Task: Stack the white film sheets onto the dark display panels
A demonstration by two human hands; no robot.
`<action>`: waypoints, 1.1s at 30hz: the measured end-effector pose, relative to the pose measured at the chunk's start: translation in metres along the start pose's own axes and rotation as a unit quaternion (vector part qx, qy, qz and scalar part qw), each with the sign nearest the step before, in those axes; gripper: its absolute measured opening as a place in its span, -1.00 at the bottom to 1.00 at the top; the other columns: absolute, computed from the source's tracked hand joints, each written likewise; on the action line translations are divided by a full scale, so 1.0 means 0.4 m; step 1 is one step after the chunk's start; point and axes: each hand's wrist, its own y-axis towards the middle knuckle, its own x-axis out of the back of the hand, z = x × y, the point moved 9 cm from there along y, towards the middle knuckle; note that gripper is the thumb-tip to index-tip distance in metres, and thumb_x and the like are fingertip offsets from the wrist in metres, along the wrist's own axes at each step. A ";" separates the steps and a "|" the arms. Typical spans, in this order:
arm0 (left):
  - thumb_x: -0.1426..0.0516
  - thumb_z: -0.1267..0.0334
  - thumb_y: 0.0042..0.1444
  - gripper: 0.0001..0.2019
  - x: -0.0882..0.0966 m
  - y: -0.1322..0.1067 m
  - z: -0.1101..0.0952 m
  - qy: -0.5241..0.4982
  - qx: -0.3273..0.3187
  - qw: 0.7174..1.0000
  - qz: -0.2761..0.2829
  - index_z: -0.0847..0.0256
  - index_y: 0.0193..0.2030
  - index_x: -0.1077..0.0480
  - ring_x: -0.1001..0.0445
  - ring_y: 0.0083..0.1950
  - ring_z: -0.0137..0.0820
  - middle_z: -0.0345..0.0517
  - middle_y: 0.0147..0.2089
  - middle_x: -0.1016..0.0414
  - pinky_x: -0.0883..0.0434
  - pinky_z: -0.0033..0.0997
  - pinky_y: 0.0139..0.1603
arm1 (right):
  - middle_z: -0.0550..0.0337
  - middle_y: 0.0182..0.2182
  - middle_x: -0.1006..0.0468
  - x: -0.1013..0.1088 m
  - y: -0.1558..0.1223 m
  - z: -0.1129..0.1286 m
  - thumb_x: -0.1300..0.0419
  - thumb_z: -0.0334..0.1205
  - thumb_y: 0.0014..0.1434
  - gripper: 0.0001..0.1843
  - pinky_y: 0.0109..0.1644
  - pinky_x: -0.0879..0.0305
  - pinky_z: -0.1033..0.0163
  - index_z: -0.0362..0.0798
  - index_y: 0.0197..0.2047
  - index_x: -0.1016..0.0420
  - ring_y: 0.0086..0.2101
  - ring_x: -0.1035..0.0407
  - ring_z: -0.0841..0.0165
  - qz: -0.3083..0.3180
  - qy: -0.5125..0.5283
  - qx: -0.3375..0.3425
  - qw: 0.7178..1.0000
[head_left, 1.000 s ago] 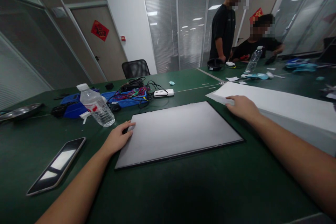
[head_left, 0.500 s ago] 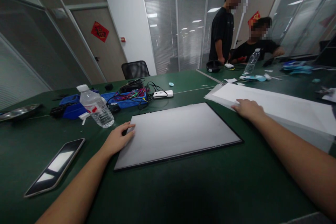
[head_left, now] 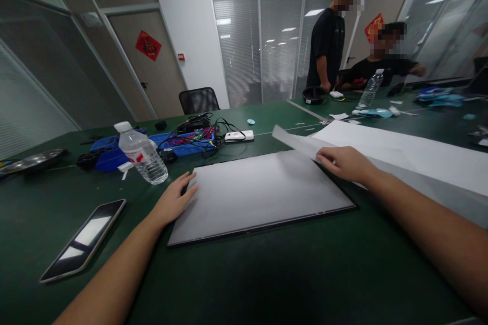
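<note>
A flat grey panel with a dark frame [head_left: 255, 195] lies on the green table [head_left: 290, 274] in front of me. My left hand [head_left: 173, 202] rests on its left edge, fingers stretched out. My right hand [head_left: 343, 162] pinches a thin translucent sheet [head_left: 295, 143], whose corner hangs over the panel's far right corner. The sheet comes off a stack of white sheets [head_left: 412, 155] at the right.
A water bottle [head_left: 142, 153] lies tilted left of the panel, with blue trays and tangled cables [head_left: 186, 139] behind it. A phone [head_left: 84, 239] lies at the near left. Two people stand and sit at the far right by another bottle [head_left: 370, 89].
My right hand has closed on the top sheet of the stack and drawn it left, over the panel's far right corner. My left hand has stayed on the panel's edge.
</note>
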 end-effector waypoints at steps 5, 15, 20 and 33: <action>-0.07 -0.26 0.24 -0.28 -0.006 -0.004 -0.003 0.013 -0.002 1.000 0.026 0.23 0.33 -0.50 -0.34 0.47 0.09 0.20 0.50 -0.30 -0.26 0.11 0.47 | 0.13 -0.30 -0.64 0.001 -0.024 0.256 -0.01 -0.07 0.39 -0.65 -0.14 -0.27 0.19 -0.02 -0.15 -0.59 -0.30 -0.48 0.30 0.014 0.084 0.211 0.974; -0.10 -0.25 0.20 -0.29 -0.009 -0.001 0.003 0.014 0.004 1.000 0.024 0.17 0.32 -0.51 -0.35 0.46 0.05 0.14 0.49 -0.33 -0.25 0.06 0.48 | 0.08 -0.10 -0.69 -0.019 0.012 0.100 0.00 0.04 0.40 -0.55 -0.08 -0.36 0.09 0.01 -0.04 -0.66 -0.15 -0.54 0.16 -0.035 0.016 0.004 0.999; -0.09 -0.22 0.21 -0.31 -0.009 -0.002 0.000 0.017 0.001 0.999 0.030 0.19 0.33 -0.50 -0.34 0.47 0.04 0.14 0.49 -0.33 -0.24 0.07 0.49 | 0.02 -0.03 -0.67 -0.060 0.014 -0.015 -0.04 0.03 0.33 -0.54 0.01 -0.40 0.00 -0.01 -0.01 -0.68 -0.07 -0.52 0.07 0.017 -0.016 -0.059 0.998; -0.04 -0.33 0.21 -0.20 -0.011 -0.001 0.006 0.002 0.011 0.999 0.031 0.27 0.35 -0.46 -0.30 0.49 0.07 0.21 0.49 -0.32 -0.21 0.05 0.50 | -0.01 0.06 -0.64 -0.061 0.005 0.235 -0.01 0.04 0.44 -0.52 0.19 -0.39 -0.10 -0.03 0.02 -0.67 0.05 -0.50 0.09 0.023 0.063 0.110 0.992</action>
